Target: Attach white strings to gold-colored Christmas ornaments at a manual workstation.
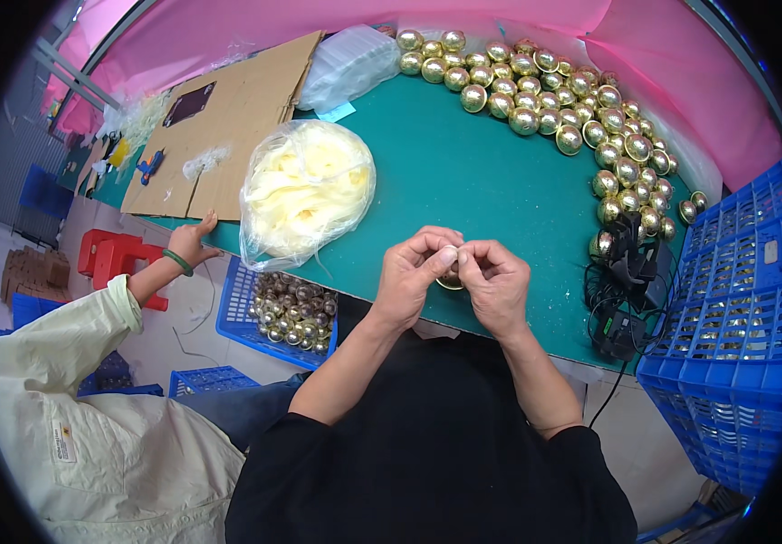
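Near the front edge of the green table, my left hand (406,276) and my right hand (500,288) meet with fingers pinched together. Just beneath the fingertips part of a shiny gold ball (450,283) shows; the fingers cover most of it. Whatever small part the thumbs and forefingers press at its top is too hidden to make out. Left of my hands lies a clear plastic bag (309,190) full of pale yellow, fluffy material. Many similar gold balls (524,121) lie in a curved band along the table's far and right sides.
Black adapters with cables (622,331) lie at the table's right edge, beside stacked blue crates (726,335). A cardboard sheet (228,127) covers the left end. Another person's hand (193,243) rests there. Below stands a blue basket (273,331) of balls; red stools (124,263) stand further left.
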Available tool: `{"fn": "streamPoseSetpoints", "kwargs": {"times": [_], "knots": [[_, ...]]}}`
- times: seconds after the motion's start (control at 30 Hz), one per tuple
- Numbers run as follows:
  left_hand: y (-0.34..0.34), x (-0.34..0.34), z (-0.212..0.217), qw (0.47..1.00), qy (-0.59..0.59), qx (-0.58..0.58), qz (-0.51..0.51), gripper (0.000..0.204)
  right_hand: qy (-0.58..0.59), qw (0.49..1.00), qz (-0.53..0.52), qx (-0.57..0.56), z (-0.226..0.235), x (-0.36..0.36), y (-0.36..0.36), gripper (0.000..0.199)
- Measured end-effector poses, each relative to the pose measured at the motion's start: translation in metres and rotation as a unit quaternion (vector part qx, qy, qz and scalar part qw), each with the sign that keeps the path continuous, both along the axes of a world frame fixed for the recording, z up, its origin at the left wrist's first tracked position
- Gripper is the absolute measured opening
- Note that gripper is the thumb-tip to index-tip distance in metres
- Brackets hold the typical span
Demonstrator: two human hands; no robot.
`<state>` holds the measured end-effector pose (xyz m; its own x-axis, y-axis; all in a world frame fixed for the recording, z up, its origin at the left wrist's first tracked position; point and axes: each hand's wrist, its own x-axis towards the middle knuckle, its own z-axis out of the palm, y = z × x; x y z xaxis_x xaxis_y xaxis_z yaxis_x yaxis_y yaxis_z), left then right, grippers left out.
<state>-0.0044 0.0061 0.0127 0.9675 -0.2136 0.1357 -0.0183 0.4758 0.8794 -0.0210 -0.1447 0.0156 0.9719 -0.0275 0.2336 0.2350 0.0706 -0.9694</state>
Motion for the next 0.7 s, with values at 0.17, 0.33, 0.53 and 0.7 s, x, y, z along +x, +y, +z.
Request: {"fn": "streamPoseSetpoints", "kwargs": {"times": [0.17,0.33,0.53,0.7], "knots": [[-0.001,-0.001,-0.013,0.999,0.034,-0.022,0.008,0.013,0.068,0.992,-0.016,0.104,0.003,-0.001,0.008,0.006],[-0.001,-0.003,-0.008,0.998,0.057,-0.018,0.01,0.017,0.019,0.997,-0.025,0.071,-0.004,-0.002,0.007,0.008],[-0.007,-0.006,-0.002,0.995,-0.01,0.068,0.066,0.017,-0.042,0.996,-0.055,-0.048,-0.005,-0.002,0.001,0.009],[-0.011,-0.01,-0.004,0.992,0.001,0.085,0.091,0.015,-0.142,0.969,-0.113,-0.166,-0.001,0.003,0.001,0.007]]}}
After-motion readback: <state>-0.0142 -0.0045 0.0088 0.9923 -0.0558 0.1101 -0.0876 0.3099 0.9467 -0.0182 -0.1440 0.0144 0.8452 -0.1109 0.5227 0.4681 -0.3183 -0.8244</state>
